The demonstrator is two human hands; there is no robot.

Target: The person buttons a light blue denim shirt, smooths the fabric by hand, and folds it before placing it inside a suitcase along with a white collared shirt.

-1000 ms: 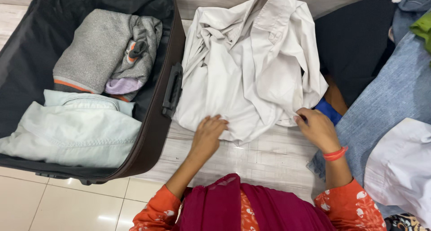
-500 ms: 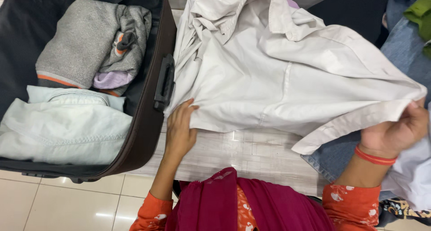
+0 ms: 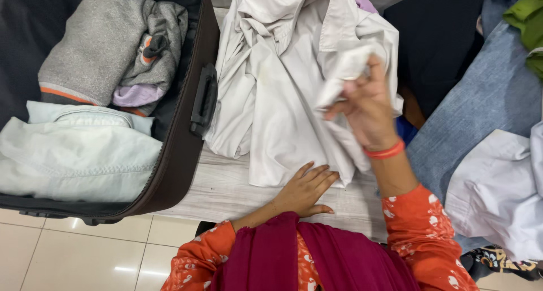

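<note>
- right hand (image 3: 367, 113) raised over the table, fingers (image 3: 376, 70) bunched round a wad of the off-white shirt (image 3: 283, 93), thumb and fingertips pinching a fold of the fabric; orange bangle (image 3: 384, 151) on the wrist
- left hand (image 3: 305, 189) flat, fingers (image 3: 319, 175) spread, pressing the shirt's near hem onto the wood-grain tabletop (image 3: 226, 189); holds nothing, only pins it
- shirt lies crumpled on the table just beside the open suitcase (image 3: 186, 149), collar at the far end, its left edge touching the suitcase wall near the black handle (image 3: 202, 101)
- handling, judged: thin woven cloth, light, fully limp, no stiffness except collar and placket; will drape and slide wherever it is not pinned; not fragile, creases easily
- best hold, judged: pinch at seams, hem corners or shoulders; a mid-panel grab only bunches it, as the right hand's wad shows
- inside suitcase: grey sweater with orange trim (image 3: 102, 48), lilac garment (image 3: 133, 94) tucked under it, pale blue denim jacket (image 3: 79, 155) nearest
- right of shirt: blue jeans (image 3: 481, 104), white garment (image 3: 503, 189), green cloth (image 3: 526, 14), dark fabric (image 3: 441, 36)
</note>
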